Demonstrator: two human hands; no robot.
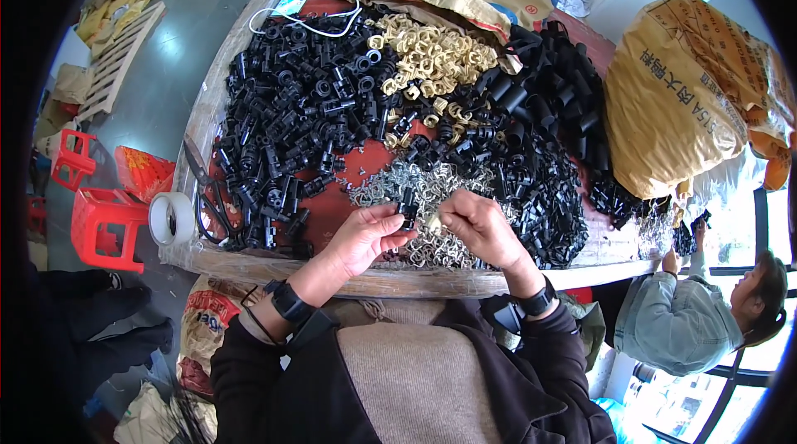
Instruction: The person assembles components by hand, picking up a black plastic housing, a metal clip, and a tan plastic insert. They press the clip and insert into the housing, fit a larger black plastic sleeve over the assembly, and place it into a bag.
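My left hand [372, 236] is closed round a small black plastic fitting [407, 205], held upright over the near part of the table. Just to its right, my right hand [477, 226] is closed in a pinch, its fingertips turned toward the fitting. A pale speck shows by those fingertips, too small to name. Beneath both hands spreads a heap of small silvery metal clips [440, 251]. Left of them lies a large pile of black plastic fittings [290, 112]. Beyond the clips sits a pile of beige plastic rings [432, 58].
Black tubular caps [540, 104] and small black pieces [552, 212] lie at the right. Scissors [214, 199] and a tape roll [172, 218] rest at the left edge. Sacks [681, 104] stand behind and right. Red stools [108, 228] stand left. Another person [681, 311] works at the right.
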